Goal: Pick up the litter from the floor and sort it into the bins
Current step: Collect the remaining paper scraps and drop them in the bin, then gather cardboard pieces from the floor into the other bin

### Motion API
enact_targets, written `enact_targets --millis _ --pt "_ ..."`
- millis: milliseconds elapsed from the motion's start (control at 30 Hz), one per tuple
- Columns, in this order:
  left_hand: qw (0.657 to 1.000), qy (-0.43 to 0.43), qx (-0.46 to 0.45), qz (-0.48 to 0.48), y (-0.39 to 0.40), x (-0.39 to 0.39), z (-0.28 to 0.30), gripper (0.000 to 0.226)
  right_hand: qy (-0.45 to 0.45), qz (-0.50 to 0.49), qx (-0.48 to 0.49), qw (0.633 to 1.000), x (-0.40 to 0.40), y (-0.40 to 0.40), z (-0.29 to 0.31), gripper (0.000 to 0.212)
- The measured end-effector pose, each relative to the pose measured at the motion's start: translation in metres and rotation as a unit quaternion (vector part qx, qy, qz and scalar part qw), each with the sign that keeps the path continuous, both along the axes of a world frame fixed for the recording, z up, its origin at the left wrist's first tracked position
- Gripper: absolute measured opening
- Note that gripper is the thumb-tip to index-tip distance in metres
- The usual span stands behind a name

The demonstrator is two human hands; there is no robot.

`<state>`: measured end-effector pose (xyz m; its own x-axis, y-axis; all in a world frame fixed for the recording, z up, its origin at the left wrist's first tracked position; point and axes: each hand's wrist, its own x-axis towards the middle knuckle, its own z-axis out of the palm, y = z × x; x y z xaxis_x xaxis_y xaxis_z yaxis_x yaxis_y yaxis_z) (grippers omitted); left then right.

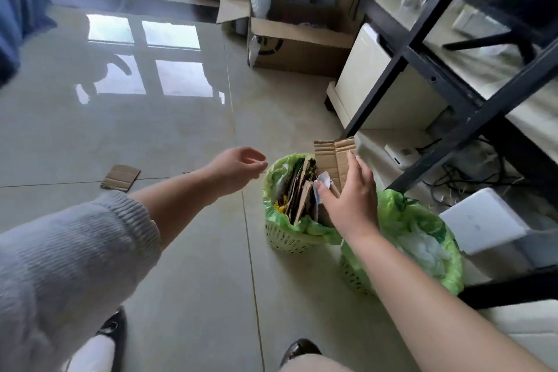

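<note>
Two green basket bins with green liners stand on the tiled floor. The left bin [282, 232] is packed with upright cardboard pieces. The right bin [447, 269] holds white plastic. My right hand [350, 199] is over the left bin, pressing a tall corrugated cardboard piece [330, 157] with thumb and fingers on it; a white scrap [323, 180] sits by the thumb. My left hand [238, 166] hovers left of that bin, fingers loosely curled and holding nothing. A flat cardboard scrap [120, 177] lies on the floor further left.
A black metal shelf frame [422, 75] rises at the right with white boxes and cables beneath it. Open cardboard boxes [302, 39] stand at the back. A white foam block [480, 219] sits beside the right bin. My shoes show at the bottom edge.
</note>
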<state>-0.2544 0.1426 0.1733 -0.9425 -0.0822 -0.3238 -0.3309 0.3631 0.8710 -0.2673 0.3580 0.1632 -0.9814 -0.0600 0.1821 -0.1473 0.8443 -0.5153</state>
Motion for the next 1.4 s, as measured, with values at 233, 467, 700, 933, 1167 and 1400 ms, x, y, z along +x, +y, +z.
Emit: enact_targets --millis 233,467,700,933,1167,1400 --pt "0.997 -0.028 -0.074 0.024 -0.129 0.073 0.051 0.015 -0.101 0.217 0.098 0.966 0.043 -0.106 0.059 0.059" --pt "0.982 -0.098 -0.16 0.035 -0.215 0.092 0.004 0.031 -0.188 0.327 0.254 0.89 0.038 -0.2 0.01 0.059" --pt "0.97 -0.164 -0.179 -0.01 -0.244 0.069 -0.113 0.038 -0.282 0.305 0.288 0.863 -0.001 -0.239 -0.096 0.061" --pt "0.951 -0.191 -0.244 -0.006 -0.267 0.035 -0.211 0.049 -0.363 0.217 0.243 0.873 -0.058 -0.282 -0.186 0.054" --pt "0.921 -0.229 -0.315 -0.01 -0.271 0.009 -0.279 0.076 -0.366 0.11 0.208 0.9 -0.086 -0.321 -0.259 0.055" --pt "0.91 -0.195 -0.365 -0.016 -0.268 -0.005 -0.304 0.056 -0.29 0.109 0.186 0.933 -0.1 -0.342 -0.287 0.085"
